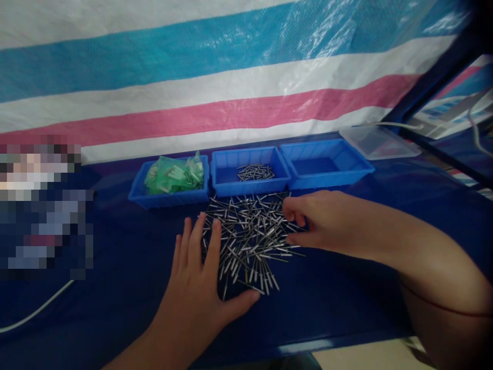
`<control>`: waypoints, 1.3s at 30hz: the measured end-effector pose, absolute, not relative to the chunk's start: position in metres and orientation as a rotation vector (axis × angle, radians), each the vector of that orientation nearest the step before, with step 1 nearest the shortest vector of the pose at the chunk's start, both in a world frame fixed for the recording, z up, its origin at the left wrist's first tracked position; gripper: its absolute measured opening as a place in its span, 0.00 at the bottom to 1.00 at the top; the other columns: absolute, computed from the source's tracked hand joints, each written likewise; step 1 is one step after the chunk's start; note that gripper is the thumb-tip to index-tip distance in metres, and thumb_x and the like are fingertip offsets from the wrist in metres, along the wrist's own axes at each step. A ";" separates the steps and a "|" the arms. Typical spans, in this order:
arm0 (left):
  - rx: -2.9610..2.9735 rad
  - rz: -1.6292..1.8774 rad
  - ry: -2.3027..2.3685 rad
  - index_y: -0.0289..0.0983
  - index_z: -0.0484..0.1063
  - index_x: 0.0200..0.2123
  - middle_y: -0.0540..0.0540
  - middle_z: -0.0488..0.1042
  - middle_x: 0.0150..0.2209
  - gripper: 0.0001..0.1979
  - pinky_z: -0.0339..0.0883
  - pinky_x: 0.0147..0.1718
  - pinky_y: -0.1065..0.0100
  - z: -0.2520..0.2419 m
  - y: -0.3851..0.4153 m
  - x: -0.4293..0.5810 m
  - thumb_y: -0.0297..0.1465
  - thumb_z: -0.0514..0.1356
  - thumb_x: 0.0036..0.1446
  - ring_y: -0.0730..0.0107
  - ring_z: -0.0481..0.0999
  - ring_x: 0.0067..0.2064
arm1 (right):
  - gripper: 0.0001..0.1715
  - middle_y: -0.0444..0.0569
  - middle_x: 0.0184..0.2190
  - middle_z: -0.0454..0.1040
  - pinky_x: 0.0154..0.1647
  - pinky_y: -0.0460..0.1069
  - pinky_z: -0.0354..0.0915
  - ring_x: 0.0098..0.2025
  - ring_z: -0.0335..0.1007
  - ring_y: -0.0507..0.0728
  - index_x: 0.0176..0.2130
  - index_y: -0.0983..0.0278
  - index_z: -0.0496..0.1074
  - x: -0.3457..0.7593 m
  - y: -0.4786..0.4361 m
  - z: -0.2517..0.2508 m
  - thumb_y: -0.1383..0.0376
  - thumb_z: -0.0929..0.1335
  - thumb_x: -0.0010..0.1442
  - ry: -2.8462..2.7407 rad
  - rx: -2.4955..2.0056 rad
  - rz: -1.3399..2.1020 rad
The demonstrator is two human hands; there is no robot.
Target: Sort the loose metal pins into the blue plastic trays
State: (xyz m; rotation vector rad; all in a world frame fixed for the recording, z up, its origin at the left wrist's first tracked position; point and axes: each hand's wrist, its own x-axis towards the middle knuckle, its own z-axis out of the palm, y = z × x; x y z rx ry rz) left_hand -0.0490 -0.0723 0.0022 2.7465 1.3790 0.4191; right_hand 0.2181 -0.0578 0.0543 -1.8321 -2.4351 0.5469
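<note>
Rivets (252, 226) lie scattered on the desk (127, 288) before the middle bin (250, 188). The left hand (198, 280) spreads loose beside them; the right hand (321, 218) curls, any grip unclear. Probably light, stiff and slippery, each suits pinching mid-length.

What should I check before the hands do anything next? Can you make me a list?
1. Left hand beside the loose pile of thin silver metal rivets: ok, fingers spread.
2. Right hand holding a rivet: cannot tell; its fingers bend at the pile's right edge.
3. Pile off the shiny dark-blue table: not ok, it lies there.
4. Middle blue rectangular plastic box open on top: ok, some rivets inside.
5. Crinkled green plastic bag inside the left box: ok.
</note>
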 end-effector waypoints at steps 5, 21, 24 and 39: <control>2.738 0.454 1.285 0.38 0.36 0.68 0.33 0.43 0.68 0.47 0.47 0.60 0.38 0.002 -0.064 -0.039 0.53 0.55 0.55 0.41 0.38 0.68 | 0.09 0.47 0.31 0.74 0.29 0.47 0.58 0.30 0.69 0.54 0.36 0.62 0.68 0.206 -0.055 0.050 0.60 0.68 0.55 -2.474 -1.650 0.443; 2.732 0.772 0.988 0.38 0.71 0.49 0.41 0.67 0.56 0.20 0.51 0.60 0.47 0.023 -0.040 -0.005 0.44 0.56 0.59 0.50 0.57 0.62 | 0.07 0.46 0.25 0.73 0.25 0.46 0.55 0.26 0.68 0.51 0.29 0.63 0.67 0.198 -0.046 0.037 0.68 0.63 0.59 -2.468 -1.516 0.455; 2.610 0.903 0.953 0.39 0.73 0.45 0.43 0.73 0.48 0.14 0.60 0.53 0.54 0.033 -0.031 0.001 0.39 0.56 0.60 0.58 0.67 0.52 | 0.08 0.44 0.22 0.70 0.24 0.46 0.54 0.23 0.65 0.50 0.29 0.63 0.68 0.205 -0.045 0.039 0.67 0.63 0.60 -2.424 -1.394 0.572; 1.839 1.142 0.969 0.37 0.75 0.38 0.47 0.77 0.33 0.09 0.69 0.36 0.68 0.028 -0.016 -0.014 0.35 0.61 0.56 0.69 0.75 0.34 | 0.16 0.44 0.28 0.66 0.29 0.46 0.60 0.29 0.61 0.50 0.36 0.64 0.69 0.172 -0.038 0.036 0.53 0.64 0.62 -1.756 -1.154 1.075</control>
